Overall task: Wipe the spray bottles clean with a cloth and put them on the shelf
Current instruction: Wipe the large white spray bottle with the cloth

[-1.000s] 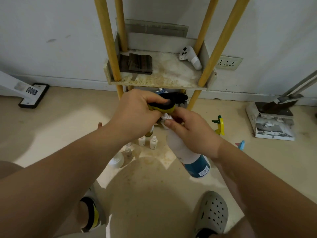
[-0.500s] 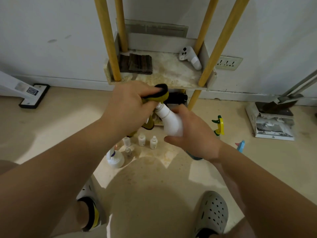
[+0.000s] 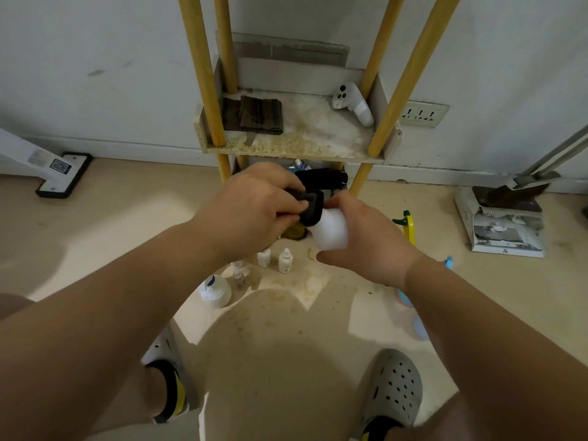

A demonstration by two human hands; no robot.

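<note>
Both my forearms reach forward and meet above the floor. My right hand [image 3: 369, 246], knuckles up, wraps its curled fingers round the white plastic spray bottle [image 3: 331, 230], held in the air. My left hand [image 3: 254, 211] pinches the dark folded cloth [image 3: 310, 206] against the bottle's top end. Beyond stands the stained white shelf with yellow wooden posts [image 3: 296, 148], bearing a folded brown towel [image 3: 254, 115] and a white handheld controller [image 3: 351, 103].

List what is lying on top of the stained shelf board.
On the shelf board lie a folded dark cloth at its left and a white controller at its right; nothing there is covered.
</note>
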